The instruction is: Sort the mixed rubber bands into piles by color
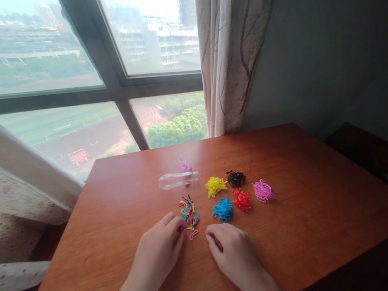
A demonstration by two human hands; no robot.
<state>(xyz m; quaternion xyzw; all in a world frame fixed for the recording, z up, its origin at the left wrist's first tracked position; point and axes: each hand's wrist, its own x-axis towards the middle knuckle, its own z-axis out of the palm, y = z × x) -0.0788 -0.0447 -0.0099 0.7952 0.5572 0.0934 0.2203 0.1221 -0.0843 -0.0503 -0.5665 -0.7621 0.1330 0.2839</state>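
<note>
A small mixed heap of coloured loom bands point(189, 212) lies on the wooden table. My left hand point(162, 242) is at its near left side, thumb and fingers pressed together; whatever the fingertips may hold is hidden. A yellow band point(190, 228) shows right beside those fingertips, and a single pink band point(193, 235) lies just nearer. My right hand point(232, 245) rests curled on the table, thumb against the fingers, with nothing visible in it. Beyond it is a pile of blue bands point(223, 210), with a red pile point(242, 199) to its right.
Farther back are a yellow pile point(215, 186), a black pile point(236, 178) and a pink pile point(264, 190). A clear plastic bottle point(173, 181) lies on its side, with a purple object point(186, 167) behind it. The table point(316, 205) meets a window and curtains.
</note>
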